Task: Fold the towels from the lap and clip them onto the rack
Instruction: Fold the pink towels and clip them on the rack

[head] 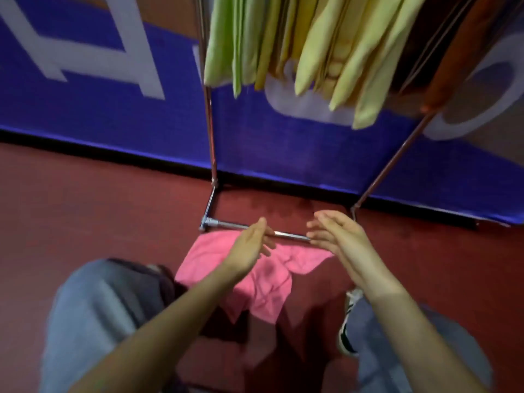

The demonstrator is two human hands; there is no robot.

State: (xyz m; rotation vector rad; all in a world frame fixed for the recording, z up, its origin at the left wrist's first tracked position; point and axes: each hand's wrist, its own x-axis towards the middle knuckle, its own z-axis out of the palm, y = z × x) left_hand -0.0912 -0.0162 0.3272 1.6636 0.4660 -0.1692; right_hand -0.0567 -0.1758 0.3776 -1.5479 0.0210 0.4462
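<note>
A crumpled pink towel (pixel 255 276) lies on the dark red floor between my knees, just in front of the rack's bottom bar (pixel 226 223). My left hand (pixel 252 242) hovers above the towel with fingers stretched out and holds nothing. My right hand (pixel 337 236) is held out beside it, palm turned inward, fingers apart and empty. Several folded green and yellow towels (pixel 312 46) hang from the top of the metal rack (pixel 211 131) above the hands.
A blue banner with white letters (pixel 113 103) runs along the wall behind the rack. My grey-trousered knees (pixel 93 313) flank the towel, and a white shoe (pixel 347 321) shows at the right. An orange cloth (pixel 453 69) hangs at the rack's right side.
</note>
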